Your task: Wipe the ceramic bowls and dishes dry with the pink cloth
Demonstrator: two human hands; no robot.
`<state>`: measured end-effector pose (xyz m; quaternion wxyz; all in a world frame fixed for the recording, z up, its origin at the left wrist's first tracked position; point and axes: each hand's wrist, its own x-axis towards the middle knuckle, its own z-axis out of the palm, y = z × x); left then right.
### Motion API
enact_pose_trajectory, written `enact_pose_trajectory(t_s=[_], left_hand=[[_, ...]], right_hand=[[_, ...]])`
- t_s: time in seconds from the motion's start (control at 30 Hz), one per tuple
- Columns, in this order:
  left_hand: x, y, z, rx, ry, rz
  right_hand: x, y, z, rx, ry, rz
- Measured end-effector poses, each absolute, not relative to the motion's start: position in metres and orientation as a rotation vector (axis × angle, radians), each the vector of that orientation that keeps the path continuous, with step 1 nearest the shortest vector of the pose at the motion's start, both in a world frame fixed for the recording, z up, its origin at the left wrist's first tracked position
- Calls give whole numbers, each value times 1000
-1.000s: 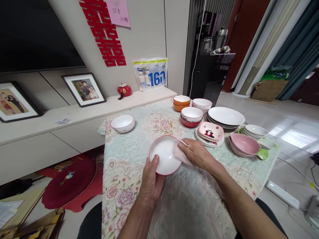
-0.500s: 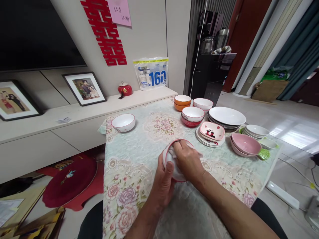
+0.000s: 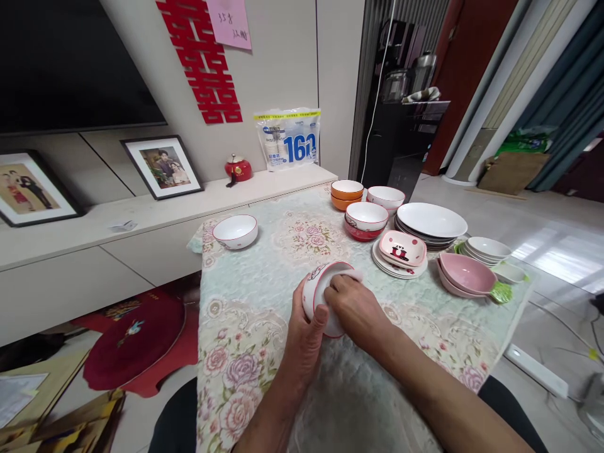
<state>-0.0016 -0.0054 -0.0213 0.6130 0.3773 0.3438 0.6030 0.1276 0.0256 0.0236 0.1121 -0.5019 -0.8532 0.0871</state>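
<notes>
Grips a white bowl [image 3: 311, 297] with the left hand [image 3: 304, 333], up over the near part of the flowery tablecloth [image 3: 264, 274] — tilted, with its mouth turned towards the right hand [image 3: 358, 311]. Lays the left thumb along the rim and wraps the other fingers about the outer wall. Bunches the right hand inside the bowl, fingers curled on a pale cloth [image 3: 356, 275], with a fold sticking out at the rim. Cannot tell how the right fingertips lie, hidden inside.

Has a second bowl [image 3: 236, 233] towards the far left corner, well apart from both hands. Has more dishes on the right — orange bowls [image 3: 346, 196] at the back, a stack of large plates [image 3: 430, 220], a square dish [image 3: 402, 248] on small plates [image 3: 399, 272], a pink dish [image 3: 467, 274] nearer the edge. Faces a low cabinet [image 3: 283, 180] bearing a red pot [image 3: 238, 170].
</notes>
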Motion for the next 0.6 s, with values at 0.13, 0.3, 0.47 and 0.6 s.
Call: enact_pose_trajectory(t_s=[0.13, 0.3, 0.47, 0.6], left_hand=[[-1, -5, -23, 855, 782, 1405], [-2, -5, -22, 964, 896, 1441], [-3, -8, -17, 1012, 879, 1472], [-4, -5, -15, 831, 900, 1516]], right_hand=[[120, 26, 22, -1573, -2403, 247], [122, 30, 20, -1502, -2353, 582], [132, 33, 21, -1204, -2304, 1065], [149, 35, 31, -1072, -2173, 1499]])
